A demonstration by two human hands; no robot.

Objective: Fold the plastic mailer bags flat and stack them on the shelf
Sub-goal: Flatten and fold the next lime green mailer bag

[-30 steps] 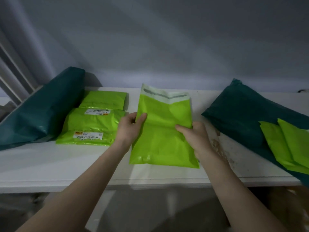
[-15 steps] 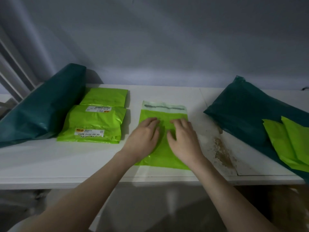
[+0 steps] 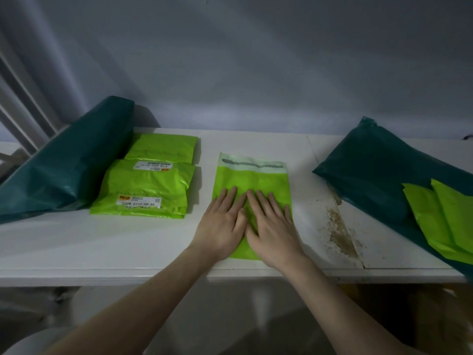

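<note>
lime-green flat plastic mailer bag (image 3: 252, 183) on white shelf (image 3: 76, 242) | long axis runs away toward frame top | left hand (image 3: 221, 222), right hand (image 3: 272, 226) fingers flat, pressing lower half, equally near

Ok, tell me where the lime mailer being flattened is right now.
In the head view, the lime mailer lies flat at the centre of the white shelf, under both hands, right of the labelled lime parcels and left of the stain.

five lime mailer bags: one flat at centre (image 3: 252, 180), two labelled at 9 o'clock (image 3: 146, 188) (image 3: 163, 147), two loose at 3 o'clock (image 3: 425, 213) (image 3: 455, 203). two dark green parcels, at 9 (image 3: 64, 162) and 3 o'clock (image 3: 376, 170). two hands (image 3: 221, 224) (image 3: 272, 226).
</note>
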